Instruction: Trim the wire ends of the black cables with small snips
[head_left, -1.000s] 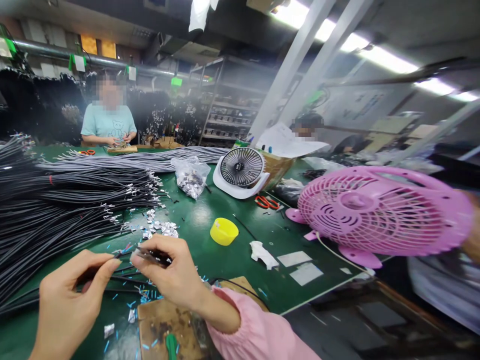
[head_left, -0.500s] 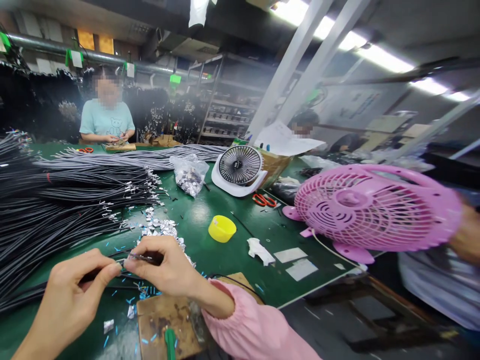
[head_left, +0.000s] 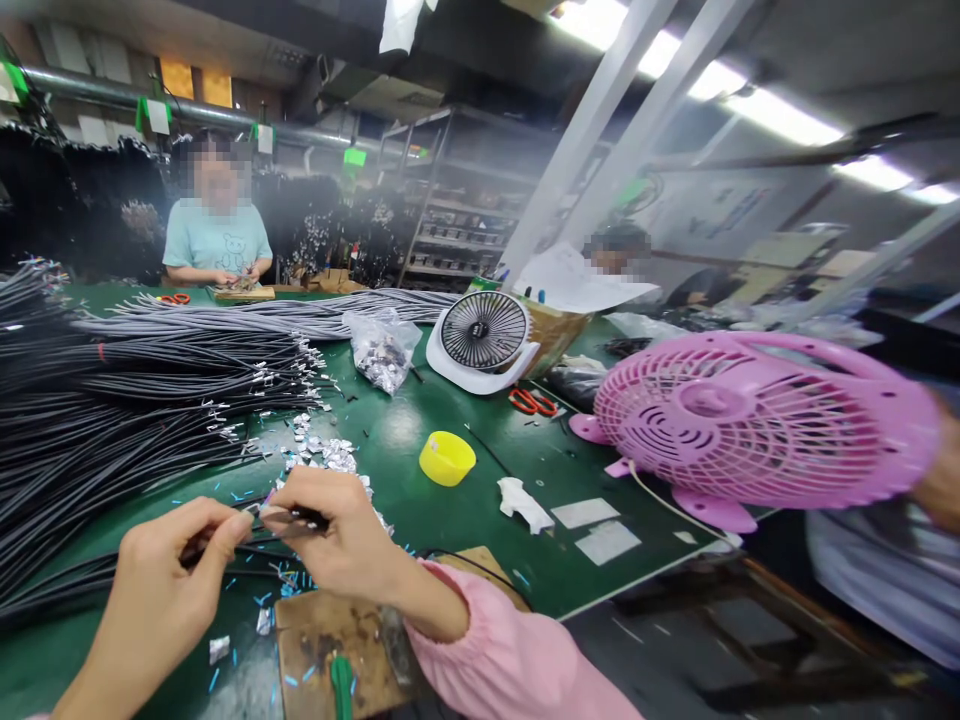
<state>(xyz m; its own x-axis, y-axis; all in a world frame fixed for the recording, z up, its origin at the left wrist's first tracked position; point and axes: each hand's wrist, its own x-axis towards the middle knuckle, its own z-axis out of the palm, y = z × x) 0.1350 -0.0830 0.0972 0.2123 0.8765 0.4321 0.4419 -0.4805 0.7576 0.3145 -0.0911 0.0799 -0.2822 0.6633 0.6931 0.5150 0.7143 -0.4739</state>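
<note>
My left hand pinches the end of a black cable between thumb and forefinger, low at the left. Just to its right, my right hand is closed on a thin dark metal tool, too small to make out fully, its tip by the cable end. The fingertips of both hands nearly meet. Black cables with stripped silvery ends lie in a thick bundle at the left. Under my right hand are foil pieces, small blue bits and a wooden block with a green-handled tool.
A yellow ring-shaped container, a small white fan, orange-handled scissors and a bag of metal parts stand or lie on the green table. A large pink fan is at the right. Another person sits across.
My left hand has shifted slightly right, and its fingers have moved a little at the cable end. The whole view has shifted slightly.
</note>
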